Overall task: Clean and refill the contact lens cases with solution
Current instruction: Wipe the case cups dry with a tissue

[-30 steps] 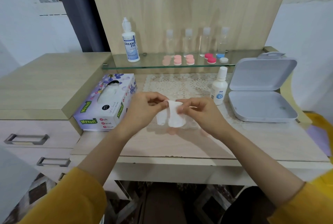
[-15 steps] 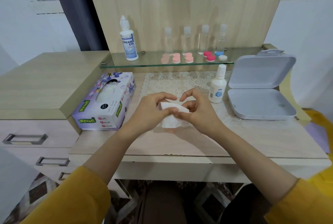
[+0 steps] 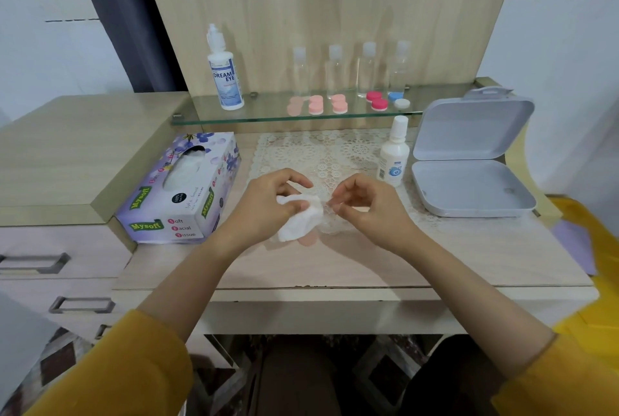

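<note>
Our left hand (image 3: 268, 206) grips a crumpled white tissue (image 3: 299, 223). Our right hand (image 3: 368, 209) curls beside it; we cannot tell what it holds. Round pink lens cases (image 3: 316, 105) sit on the glass shelf (image 3: 264, 110).

Open grey box (image 3: 469, 187) beside lace doily (image 3: 301, 151)

White tissue (image 3: 298, 222), floral box (image 3: 177, 187), maybe pink cap (image 3: 307, 240)

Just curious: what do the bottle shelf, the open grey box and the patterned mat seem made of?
The shelf looks like clear glass: greenish edge, see-through. The grey box seems matte moulded plastic: rounded corners, hinged lid. The mat looks like white lace, cloth or vinyl unclear: openwork round motifs.
</note>
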{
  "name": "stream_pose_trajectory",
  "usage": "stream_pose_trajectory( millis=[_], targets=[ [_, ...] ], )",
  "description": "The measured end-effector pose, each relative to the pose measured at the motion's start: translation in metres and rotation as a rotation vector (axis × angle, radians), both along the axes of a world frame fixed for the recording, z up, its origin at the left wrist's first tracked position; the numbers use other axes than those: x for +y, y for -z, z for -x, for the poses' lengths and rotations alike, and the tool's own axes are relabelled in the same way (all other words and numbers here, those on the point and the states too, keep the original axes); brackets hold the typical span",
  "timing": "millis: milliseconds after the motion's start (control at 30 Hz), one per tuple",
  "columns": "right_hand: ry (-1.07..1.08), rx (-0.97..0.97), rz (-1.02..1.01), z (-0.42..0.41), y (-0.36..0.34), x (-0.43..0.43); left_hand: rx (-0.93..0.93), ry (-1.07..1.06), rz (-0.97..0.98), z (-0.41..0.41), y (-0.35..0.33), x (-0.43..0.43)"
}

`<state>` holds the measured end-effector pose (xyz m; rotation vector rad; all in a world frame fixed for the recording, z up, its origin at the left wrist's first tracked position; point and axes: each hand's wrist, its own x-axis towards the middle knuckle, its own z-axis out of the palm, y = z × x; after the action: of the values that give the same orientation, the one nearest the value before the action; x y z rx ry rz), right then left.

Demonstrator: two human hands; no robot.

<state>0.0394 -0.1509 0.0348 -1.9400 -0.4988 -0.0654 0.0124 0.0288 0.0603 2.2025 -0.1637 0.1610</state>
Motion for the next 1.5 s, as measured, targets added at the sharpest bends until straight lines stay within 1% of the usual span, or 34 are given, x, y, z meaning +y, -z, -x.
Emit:
stream_pose_trajectory(
  millis=[100,133,167,200,367,500,600,733,800,933,1000,1167,1300,1400,1500],
  targets=[
    [-0.002,-0.109,0.485,-0.008,0.003,-0.010,0.029,0.011,-0.043,0.001,0.004,0.004],
    [0.000,-0.129,0.613,-0.010,0.005,-0.012,0.036,0.013,-0.052,0.001,0.006,0.005],
    [0.002,-0.133,0.691,-0.010,0.007,-0.012,0.043,0.016,-0.059,0.000,0.009,0.006],
    [0.011,-0.131,0.726,-0.009,0.009,-0.012,0.048,0.019,-0.062,0.000,0.011,0.006],
    [0.062,-0.151,0.698,-0.009,0.020,-0.012,0.050,0.045,-0.106,-0.005,0.022,0.003],
    [0.064,-0.138,0.647,-0.012,0.025,-0.014,0.037,0.055,-0.079,-0.008,0.029,-0.002],
    [0.095,-0.174,0.547,-0.010,0.031,-0.014,-0.030,0.046,-0.055,-0.011,0.034,-0.009],
    [0.153,-0.235,0.391,-0.005,0.040,-0.013,-0.176,-0.016,-0.026,-0.013,0.046,-0.014],
    [0.162,-0.243,0.346,-0.004,0.042,-0.013,-0.278,-0.036,-0.075,-0.015,0.056,-0.013],
    [0.139,-0.262,0.352,-0.004,0.042,-0.013,-0.439,-0.079,-0.141,-0.018,0.073,-0.011],
    [0.122,-0.273,0.353,-0.004,0.043,-0.013,-0.472,-0.083,-0.168,-0.020,0.076,-0.011],
    [0.129,-0.298,0.341,-0.005,0.046,-0.013,-0.545,0.000,-0.273,-0.021,0.078,-0.010],
    [0.132,-0.357,0.337,-0.007,0.049,-0.013,-0.612,0.088,-0.396,-0.020,0.084,-0.005],
    [0.144,-0.357,0.329,-0.007,0.049,-0.013,-0.649,0.130,-0.495,-0.025,0.086,-0.004],
    [0.144,-0.356,0.334,-0.007,0.050,-0.013,-0.666,0.137,-0.522,-0.026,0.087,-0.002]
  ],
)
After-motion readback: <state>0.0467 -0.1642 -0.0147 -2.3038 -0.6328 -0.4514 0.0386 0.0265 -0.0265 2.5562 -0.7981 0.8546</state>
